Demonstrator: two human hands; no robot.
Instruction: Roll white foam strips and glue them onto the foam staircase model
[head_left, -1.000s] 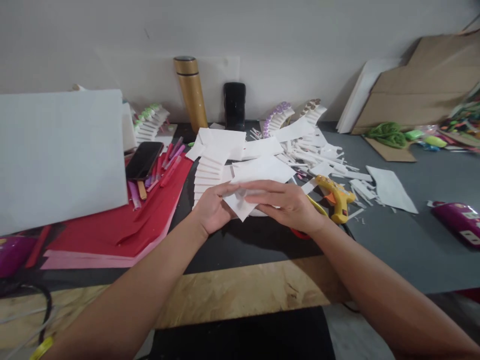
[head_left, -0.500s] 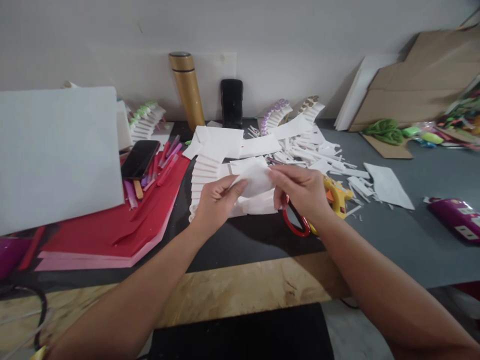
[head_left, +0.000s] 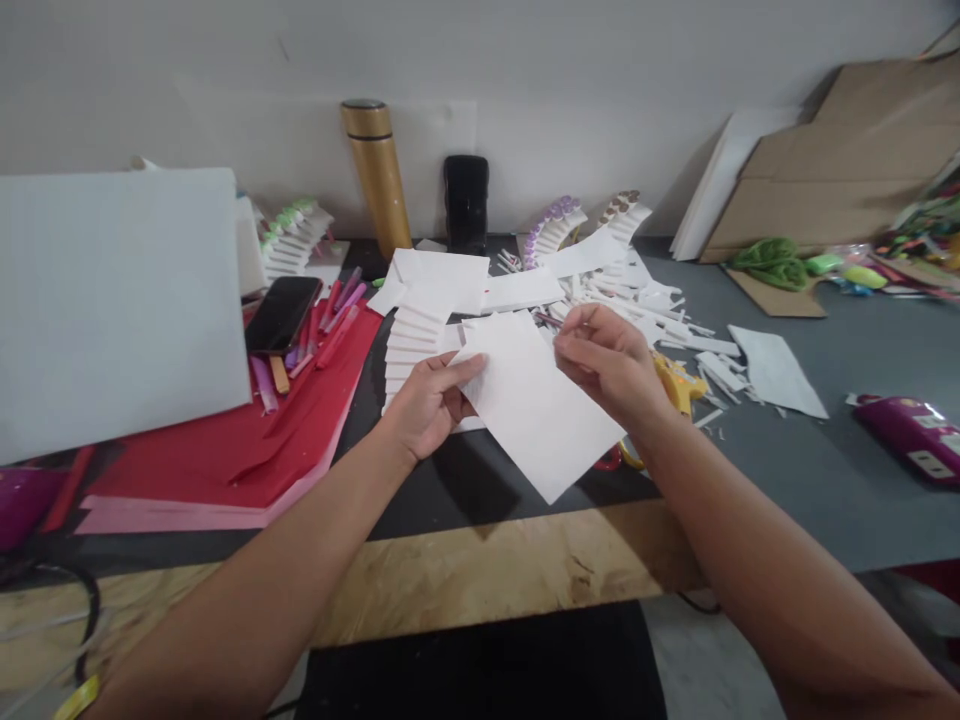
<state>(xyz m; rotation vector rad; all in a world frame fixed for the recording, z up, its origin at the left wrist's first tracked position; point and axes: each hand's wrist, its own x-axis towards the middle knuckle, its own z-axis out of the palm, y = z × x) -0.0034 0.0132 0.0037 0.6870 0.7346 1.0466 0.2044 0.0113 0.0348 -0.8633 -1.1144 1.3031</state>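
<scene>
My left hand (head_left: 431,403) and my right hand (head_left: 611,362) hold one white sheet of paper (head_left: 536,405) above the table, tilted so a corner points down toward me. The left thumb and fingers pinch its left edge; the right fingertips pinch its upper right corner. Under the sheet lie more white paper pieces (head_left: 442,285) and a fan of stepped white strips (head_left: 409,345). A yellow glue gun (head_left: 679,380) and red-handled scissors (head_left: 611,462) rest just behind my right wrist, partly hidden.
Red and pink paper sheets (head_left: 247,450) lie at left with a black phone (head_left: 283,314) and pens on them. A large white board (head_left: 120,300) stands far left. A gold flask (head_left: 379,175), cardboard (head_left: 855,170) and a purple pouch (head_left: 911,448) sit around the table's back and right.
The white sheet was pressed flat under both hands, then lifted and crumpled between them; now it is spread out flat and held up tilted. The scissors are mostly covered again.
</scene>
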